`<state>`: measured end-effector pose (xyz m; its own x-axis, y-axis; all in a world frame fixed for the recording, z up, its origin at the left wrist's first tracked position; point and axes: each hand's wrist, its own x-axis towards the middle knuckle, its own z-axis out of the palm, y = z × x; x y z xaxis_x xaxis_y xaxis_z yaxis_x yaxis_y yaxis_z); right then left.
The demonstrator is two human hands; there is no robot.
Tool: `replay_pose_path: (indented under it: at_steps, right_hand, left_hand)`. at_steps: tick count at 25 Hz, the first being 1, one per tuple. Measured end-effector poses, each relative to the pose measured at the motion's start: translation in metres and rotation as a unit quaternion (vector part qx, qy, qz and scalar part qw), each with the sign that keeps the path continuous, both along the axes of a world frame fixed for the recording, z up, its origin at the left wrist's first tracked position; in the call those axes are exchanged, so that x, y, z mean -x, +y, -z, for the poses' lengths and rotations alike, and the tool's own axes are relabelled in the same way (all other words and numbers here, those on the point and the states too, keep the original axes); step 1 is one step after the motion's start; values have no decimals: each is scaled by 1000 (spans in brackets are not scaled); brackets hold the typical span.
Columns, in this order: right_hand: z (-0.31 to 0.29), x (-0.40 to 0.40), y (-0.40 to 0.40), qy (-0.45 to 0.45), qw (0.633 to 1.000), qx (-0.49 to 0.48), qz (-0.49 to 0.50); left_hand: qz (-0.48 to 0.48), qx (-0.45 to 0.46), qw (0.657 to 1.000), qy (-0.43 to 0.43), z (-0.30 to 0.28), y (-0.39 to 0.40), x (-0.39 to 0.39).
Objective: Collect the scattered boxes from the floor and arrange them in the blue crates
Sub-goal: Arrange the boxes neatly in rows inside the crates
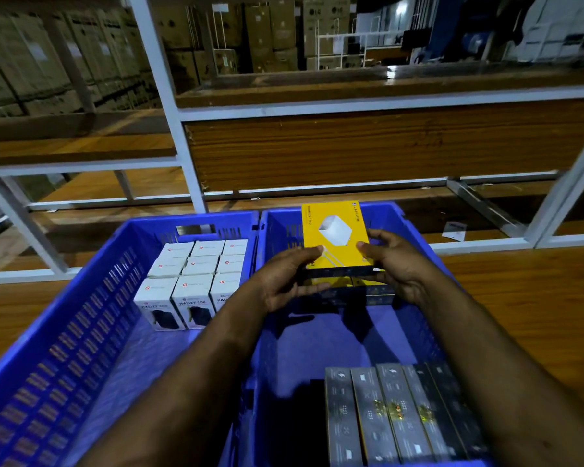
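At the centre of the frame both hands hold a stack of flat yellow cardboard boxes (336,235) above the right blue plastic crate (415,227). The left hand (289,281) has its thumb curled onto the top box's near left corner and its fingers wrapped under the stack. The right hand (393,264) mirrors it, thumb on the near right corner, fingers curled round the far side. Only the top box shows its yellow face with a white charger printed on it. The boxes below show only dark edges, partly covered by the hands, so their count is unclear.

At lower right in the same crate stand five grey-sided boxes (395,416) in a row, cut off by the bottom edge. In the left blue plastic crate (64,332), nine white boxes (196,274) stand in three rows of three, the rightmost column partly hidden by the left forearm.
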<state>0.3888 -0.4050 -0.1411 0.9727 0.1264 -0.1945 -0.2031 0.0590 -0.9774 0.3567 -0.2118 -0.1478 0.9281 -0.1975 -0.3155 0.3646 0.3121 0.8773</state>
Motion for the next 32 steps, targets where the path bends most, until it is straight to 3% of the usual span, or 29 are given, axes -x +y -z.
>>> replay_pose_path:
  at_steps: [4, 6, 9, 13, 16, 17, 20, 22, 26, 32]
  right_hand:
    - [-4, -7, -12, 24, 998, -12, 53]
    - [-5, -17, -26, 11, 992, -26, 124]
    - [-7, -28, -48, -23, 964, -56, 258]
    - [-8, -30, -61, -15, 938, -101, 331]
    - [-7, -31, -59, -25, 931, -110, 349]
    - [-5, -32, -59, -29, 929, -111, 353]
    - [3, -38, -59, -42, 930, -94, 354]
    - [10, -45, -58, -48, 930, -70, 359]
    - [20, -56, -58, -45, 929, -12, 368]
    - [22, -53, -49, -81, 936, 91, 330]
  left_hand:
    - [-39, -22, 999, 15, 9, -15, -6]
    - [-58, -35, 998, 16, 14, -21, -10]
    - [-72, -73, 994, 23, 18, -31, -17]
    - [-93, -121, 987, 40, 29, -61, -37]
    - [-97, -160, 982, 41, 44, -86, -57]
    - [-91, -212, 972, 34, 48, -93, -61]
    - [-95, -451, 887, -28, 66, -109, -69]
    - [-91, -541, 834, -55, 79, -115, -75]
    - [-112, -557, 821, -59, 81, -121, -79]
    - [-15, -530, 845, -72, 74, -98, -88]
